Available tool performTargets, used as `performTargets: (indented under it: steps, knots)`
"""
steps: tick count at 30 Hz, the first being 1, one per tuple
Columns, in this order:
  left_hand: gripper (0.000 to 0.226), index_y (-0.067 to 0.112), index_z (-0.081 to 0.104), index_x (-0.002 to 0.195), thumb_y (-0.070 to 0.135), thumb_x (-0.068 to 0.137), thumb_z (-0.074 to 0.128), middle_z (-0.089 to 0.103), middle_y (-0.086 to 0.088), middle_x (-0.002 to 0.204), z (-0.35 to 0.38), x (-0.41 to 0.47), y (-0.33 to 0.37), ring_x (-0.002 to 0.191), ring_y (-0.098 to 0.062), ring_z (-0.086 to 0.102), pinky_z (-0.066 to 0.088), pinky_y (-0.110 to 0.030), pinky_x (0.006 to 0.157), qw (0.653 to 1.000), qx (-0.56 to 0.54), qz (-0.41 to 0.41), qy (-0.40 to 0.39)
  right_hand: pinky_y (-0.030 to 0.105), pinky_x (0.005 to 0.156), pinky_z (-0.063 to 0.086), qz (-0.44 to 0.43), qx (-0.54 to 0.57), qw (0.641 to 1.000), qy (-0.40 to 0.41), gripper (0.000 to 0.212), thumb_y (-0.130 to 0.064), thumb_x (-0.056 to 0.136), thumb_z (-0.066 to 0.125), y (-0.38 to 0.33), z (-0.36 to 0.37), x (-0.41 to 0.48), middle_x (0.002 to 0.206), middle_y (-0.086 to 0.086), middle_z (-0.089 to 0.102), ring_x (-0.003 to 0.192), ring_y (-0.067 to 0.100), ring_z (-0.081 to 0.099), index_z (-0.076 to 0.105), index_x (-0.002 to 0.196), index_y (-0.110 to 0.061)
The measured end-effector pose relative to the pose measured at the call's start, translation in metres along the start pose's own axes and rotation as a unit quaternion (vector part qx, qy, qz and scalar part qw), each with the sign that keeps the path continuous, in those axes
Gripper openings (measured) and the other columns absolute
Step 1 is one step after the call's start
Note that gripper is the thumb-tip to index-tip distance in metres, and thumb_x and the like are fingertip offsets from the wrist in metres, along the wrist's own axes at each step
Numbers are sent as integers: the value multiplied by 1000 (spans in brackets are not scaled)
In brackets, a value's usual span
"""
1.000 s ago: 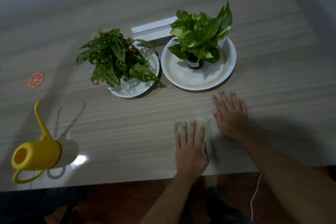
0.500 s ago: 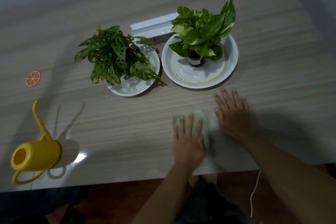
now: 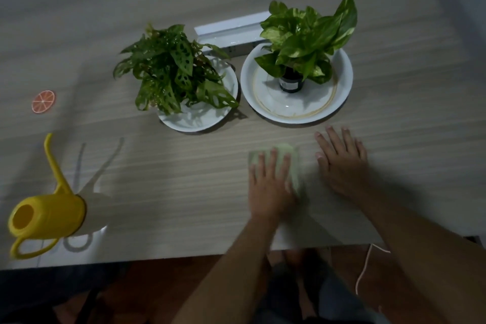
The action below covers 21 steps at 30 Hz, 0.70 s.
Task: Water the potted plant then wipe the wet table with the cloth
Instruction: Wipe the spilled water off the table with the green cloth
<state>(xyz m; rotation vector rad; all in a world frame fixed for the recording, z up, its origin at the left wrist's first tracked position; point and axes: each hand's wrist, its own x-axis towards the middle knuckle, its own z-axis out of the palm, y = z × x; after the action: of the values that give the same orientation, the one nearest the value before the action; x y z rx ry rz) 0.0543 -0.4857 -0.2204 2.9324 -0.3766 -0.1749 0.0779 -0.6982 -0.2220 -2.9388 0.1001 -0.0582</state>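
Note:
My left hand (image 3: 271,187) presses flat on a pale green cloth (image 3: 294,163) on the wooden table (image 3: 171,192), just in front of the plates. My right hand (image 3: 342,163) lies flat on the table beside the cloth, fingers spread, holding nothing. A holey-leaved potted plant (image 3: 173,73) stands on a white plate (image 3: 200,119). A broad-leaved potted plant (image 3: 307,31) in a dark pot stands on a larger white plate (image 3: 342,81). The yellow watering can (image 3: 50,213) stands at the front left.
A white power strip (image 3: 228,31) lies behind the plants. An orange-slice coaster (image 3: 43,101) sits at the far left. The table's front edge runs just behind my forearms. A thin white cord (image 3: 364,268) hangs below the edge.
My left hand has slid the cloth forward, away from me, toward the plates. My right hand has stayed flat in place.

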Motion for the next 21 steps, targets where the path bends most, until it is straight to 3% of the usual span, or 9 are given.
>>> performTargets:
  steps: [3,9,15,21]
  knots:
    - [62,27,23,158,39,98,28,21,-8,166,-17,13,-41,152,-37,16,17,-59,120,989,-30,-144,25,54,111,23,-5,-2,1000,8,53,-41,97,36,0,-1,0,157,3,35,147,32,23,37,149,-29]
    - [61,24,35,155,37,95,31,30,-11,163,-25,39,-17,149,-41,24,21,-60,117,980,-65,-186,10,56,111,23,-10,4,1000,4,54,-42,97,33,3,0,1,157,4,35,146,33,23,37,149,-28]
    - [60,30,10,160,37,102,24,6,-5,169,-34,106,-14,154,-34,-1,0,-54,123,965,-69,-251,-15,58,111,23,-25,31,999,-5,55,-43,97,33,7,0,1,158,4,32,146,35,23,36,150,-28]
    - [61,30,5,160,37,102,20,1,-4,169,-36,120,-5,154,-31,-8,-3,-53,123,949,-85,-303,-23,55,113,19,-23,55,998,7,54,-45,97,33,9,1,0,158,0,32,147,32,23,37,149,-30]
